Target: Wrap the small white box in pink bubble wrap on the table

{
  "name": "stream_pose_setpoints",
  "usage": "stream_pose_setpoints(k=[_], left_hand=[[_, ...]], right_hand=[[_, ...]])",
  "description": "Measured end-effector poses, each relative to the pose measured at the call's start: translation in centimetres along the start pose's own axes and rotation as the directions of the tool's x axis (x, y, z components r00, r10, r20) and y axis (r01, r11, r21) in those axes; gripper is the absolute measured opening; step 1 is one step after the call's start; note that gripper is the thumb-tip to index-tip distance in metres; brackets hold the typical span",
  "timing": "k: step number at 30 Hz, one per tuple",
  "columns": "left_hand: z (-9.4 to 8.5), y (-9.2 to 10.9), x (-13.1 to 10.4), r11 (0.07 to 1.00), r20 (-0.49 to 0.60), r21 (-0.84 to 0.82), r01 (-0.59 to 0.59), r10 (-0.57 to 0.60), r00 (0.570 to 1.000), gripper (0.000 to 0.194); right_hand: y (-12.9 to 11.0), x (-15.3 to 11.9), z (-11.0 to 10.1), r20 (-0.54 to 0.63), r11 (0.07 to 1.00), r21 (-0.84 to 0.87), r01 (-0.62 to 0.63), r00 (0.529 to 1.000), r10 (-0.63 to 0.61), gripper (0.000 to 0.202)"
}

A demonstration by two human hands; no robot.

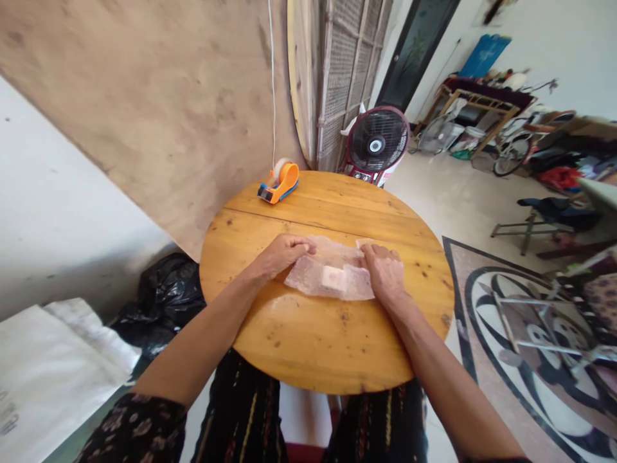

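A sheet of clear bubble wrap lies on the round wooden table. Within it, a small pale box sits under a layer of the wrap near the front edge of the sheet. My left hand pinches the upper left edge of the wrap, fingers closed. On the other side, my right hand has its fingers curled together over the right edge of the wrap. Neither hand touches the box.
An orange tape dispenser stands at the table's far left edge. Behind the table is a dark red fan. Black plastic bags and a white sack lie on the left. A metal-framed rack stands at the right.
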State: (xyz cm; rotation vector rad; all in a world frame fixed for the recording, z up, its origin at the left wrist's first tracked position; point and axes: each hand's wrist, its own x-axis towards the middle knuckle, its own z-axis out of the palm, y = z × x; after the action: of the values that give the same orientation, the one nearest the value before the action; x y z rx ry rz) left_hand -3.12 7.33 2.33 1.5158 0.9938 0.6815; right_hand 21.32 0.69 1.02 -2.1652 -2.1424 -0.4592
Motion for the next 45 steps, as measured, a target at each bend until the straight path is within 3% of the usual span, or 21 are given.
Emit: stream_pose_setpoints(k=[4,9,13,17,20,26,32,37,41,45], left_hand=[[-0.1,0.1,-0.3,0.999,0.091,0.013,0.048,-0.049,0.995,0.038],[-0.4,-0.7,0.0,1.0,0.296,0.006,0.03,-0.031,0.955,0.062],[-0.5,-1.1,0.2,0.979,0.41,0.161,-0.123,0.046,0.911,0.088],[-0.2,-0.9,0.0,0.865,0.479,0.376,-0.333,0.126,0.869,0.108],[0.2,-0.9,-0.2,0.796,0.529,0.437,-0.419,0.149,0.835,0.117],[0.8,-1.6,-0.2,0.722,0.577,0.499,-0.479,0.135,0.805,0.128],[1.5,-2.4,-0.2,0.647,0.563,0.56,-0.517,0.159,0.811,0.13],[1.4,-2.6,-0.1,0.627,0.521,0.582,-0.518,0.203,0.829,0.129],[1.3,-2.6,-0.1,0.623,0.51,0.591,-0.513,0.205,0.836,0.128],[1.3,-2.6,-0.1,0.631,0.491,0.604,-0.487,0.188,0.851,0.128]], right_hand=[[0.3,-0.1,0.1,0.014,0.999,0.022,-0.023,1.0,0.023,0.027],[0.6,-0.5,0.3,-0.029,0.991,0.118,-0.059,0.998,0.062,0.036],[0.7,-0.6,-0.2,-0.01,0.993,0.119,0.004,1.0,-0.002,0.034],[1.0,-0.6,-0.2,0.013,0.99,0.128,0.061,0.998,-0.063,0.045],[1.2,-0.6,-0.1,0.012,0.987,0.135,0.086,0.996,-0.089,0.049],[1.4,-0.6,0.5,0.027,0.983,0.16,0.095,0.995,-0.101,0.047],[1.4,-0.3,0.9,0.04,0.983,0.168,0.073,0.996,-0.081,0.049],[1.4,-0.3,0.7,-0.086,0.973,0.208,0.098,0.993,-0.081,0.045],[0.8,-0.9,-0.4,-0.195,0.935,0.301,0.186,0.972,-0.131,0.036],[-0.3,-1.5,-1.6,-0.227,0.842,0.423,0.335,0.939,-0.26,0.036]])
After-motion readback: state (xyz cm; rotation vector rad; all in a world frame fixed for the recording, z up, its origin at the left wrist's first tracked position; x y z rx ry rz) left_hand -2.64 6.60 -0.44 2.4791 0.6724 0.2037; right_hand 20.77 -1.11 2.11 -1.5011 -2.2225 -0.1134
